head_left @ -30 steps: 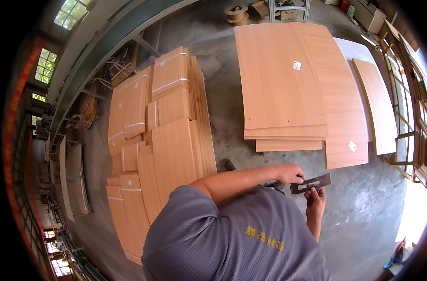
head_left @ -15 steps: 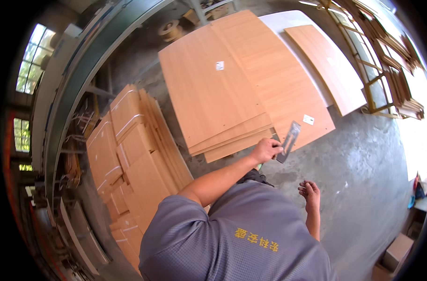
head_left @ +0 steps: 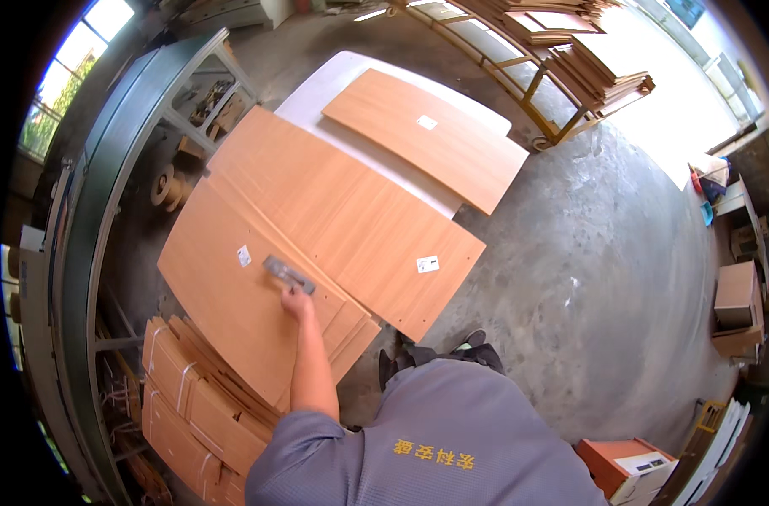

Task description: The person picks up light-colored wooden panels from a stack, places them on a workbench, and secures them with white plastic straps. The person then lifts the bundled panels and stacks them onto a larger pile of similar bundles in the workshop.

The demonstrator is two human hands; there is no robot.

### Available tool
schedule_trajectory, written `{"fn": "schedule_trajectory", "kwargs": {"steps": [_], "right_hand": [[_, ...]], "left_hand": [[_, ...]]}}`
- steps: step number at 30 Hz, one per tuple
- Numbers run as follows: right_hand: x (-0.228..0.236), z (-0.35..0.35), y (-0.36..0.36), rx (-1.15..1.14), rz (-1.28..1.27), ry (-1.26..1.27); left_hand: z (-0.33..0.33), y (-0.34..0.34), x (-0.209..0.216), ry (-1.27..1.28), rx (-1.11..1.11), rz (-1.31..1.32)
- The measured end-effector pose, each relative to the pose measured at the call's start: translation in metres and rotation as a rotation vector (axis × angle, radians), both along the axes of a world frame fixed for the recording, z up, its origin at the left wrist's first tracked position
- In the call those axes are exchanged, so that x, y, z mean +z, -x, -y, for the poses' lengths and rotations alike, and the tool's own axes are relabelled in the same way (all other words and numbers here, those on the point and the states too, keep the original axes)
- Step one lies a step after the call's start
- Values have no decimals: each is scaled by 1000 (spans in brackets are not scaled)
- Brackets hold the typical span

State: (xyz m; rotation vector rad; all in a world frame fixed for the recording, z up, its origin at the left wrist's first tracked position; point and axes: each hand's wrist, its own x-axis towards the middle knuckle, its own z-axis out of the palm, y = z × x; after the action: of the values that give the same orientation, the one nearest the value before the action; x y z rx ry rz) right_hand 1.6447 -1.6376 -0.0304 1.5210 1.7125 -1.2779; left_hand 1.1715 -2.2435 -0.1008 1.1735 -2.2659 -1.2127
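Note:
My left hand (head_left: 297,302) is closed on the near end of a grey oblong tool (head_left: 288,274), flat and blurred, whose exact kind I cannot make out. It is over a stack of light wood-grain panels (head_left: 207,228) and close to a small white label (head_left: 244,255); whether the tool touches the wood I cannot tell. Right beside the stack lies another wood-grain panel (head_left: 351,215) with a white label (head_left: 427,264) near its right corner. My right hand does not show.
Farther off, a narrower panel (head_left: 435,148) rests on a white board (head_left: 351,72). Strapped panels (head_left: 186,405) stand at the lower left beside a long metal machine frame (head_left: 106,185). A yellow wheeled rack (head_left: 561,126) carries boards. Cardboard boxes (head_left: 736,295) are at the right.
My left hand has reached forward and left over the stacked panels with the grey tool. My view has turned to the right. My right hand has gone out of sight.

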Motion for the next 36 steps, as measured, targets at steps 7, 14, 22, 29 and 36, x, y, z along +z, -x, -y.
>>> {"fn": "schedule_trajectory", "kwargs": {"steps": [7,14,22,29,36], "right_hand": [[-68,-53,46,-46,-53,109],[-110,-255,152,-290,-178,194],[-84,-502,313,357,-386,-593],[-81,-576,346,-268,-441,221],[-80,-692,316,-345,-78,97]], "left_hand": [[15,-49,18,61,393,196],[-228,-24,38,613,238,7],[-568,74,73,336,-884,-23],[-803,227,16,8,-1219,26],[-1173,353,107,-177,-1736,20]]}}
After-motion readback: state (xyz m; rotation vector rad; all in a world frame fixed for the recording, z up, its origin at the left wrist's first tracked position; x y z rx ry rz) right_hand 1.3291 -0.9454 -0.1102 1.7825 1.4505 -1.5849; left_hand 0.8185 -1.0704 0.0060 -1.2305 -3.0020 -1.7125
